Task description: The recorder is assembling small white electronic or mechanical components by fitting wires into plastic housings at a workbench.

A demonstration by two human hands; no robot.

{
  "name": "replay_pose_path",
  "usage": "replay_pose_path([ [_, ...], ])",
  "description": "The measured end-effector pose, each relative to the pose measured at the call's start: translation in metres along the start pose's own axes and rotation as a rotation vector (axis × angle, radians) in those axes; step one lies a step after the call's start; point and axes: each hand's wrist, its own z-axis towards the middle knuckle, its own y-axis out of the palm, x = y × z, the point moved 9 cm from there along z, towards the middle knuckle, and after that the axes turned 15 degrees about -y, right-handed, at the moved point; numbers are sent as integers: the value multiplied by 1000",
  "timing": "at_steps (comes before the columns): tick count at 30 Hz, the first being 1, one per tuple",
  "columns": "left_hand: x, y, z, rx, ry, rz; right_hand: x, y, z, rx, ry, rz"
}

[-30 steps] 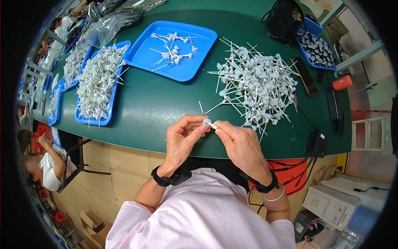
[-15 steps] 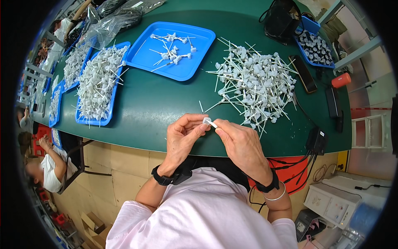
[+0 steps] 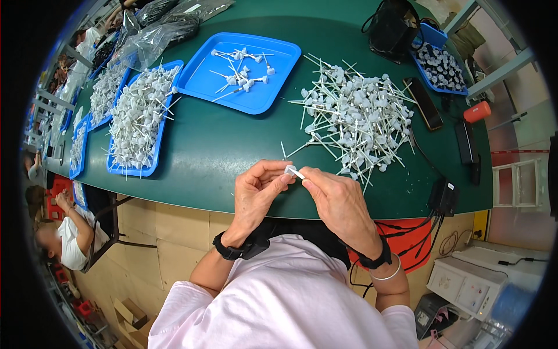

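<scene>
**Two hands (image 3: 254, 189), one pale piece (image 3: 289, 169) between their fingertips**

In the head view, the left fingers are closed in a narrow pinch on the whitish piece; the right fingers pinch one white stem (image 3: 299, 174) that meets it. Just beyond and to the right of the fingers lies one large pile (image 3: 360, 113) of white-headed stems, too many and tangled to count. Farther off, ahead and slightly left, one blue tray (image 3: 267, 99) holds a small cluster, roughly eight to ten. Well left of the fingers stands one heaped blue tray (image 3: 147, 168), with two more filled trays past it. Far right are one phone (image 3: 423, 103), one black bag (image 3: 396, 29), one red cylinder (image 3: 478, 111) and one tray of dark-and-white pieces (image 3: 440, 67).

The fingers cover much of the joint, so whether piece and stem are fixed together cannot be told. The bag is cut off by the upper rim, and a co-worker (image 3: 75, 232) at far left is partly hidden.

The table's near edge (image 3: 221, 210) runs below the fingers. Green tabletop (image 3: 203, 151) shows left of them, as far as the heaped tray; on the right, the pile sits close.
</scene>
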Motion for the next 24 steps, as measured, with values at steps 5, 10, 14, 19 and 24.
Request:
replay_pose_path([
  [5, 1, 0, -1, 1, 12, 8, 0, -1, 1, -10, 1, 11],
  [10, 1, -1, -2, 15, 34, 17, 7, 1, 2, -91, 111, 76],
  [14, 4, 0, -3, 29, 64, 8, 25, 11, -4, -85, 187, 234],
  [19, 0, -2, 1, 29, 65, -4, 38, 26, -12, -104, 329, 473],
  [24, -3, -1, 1, 17, 50, -27, 28, 17, -8, -87, 282, 373],
])
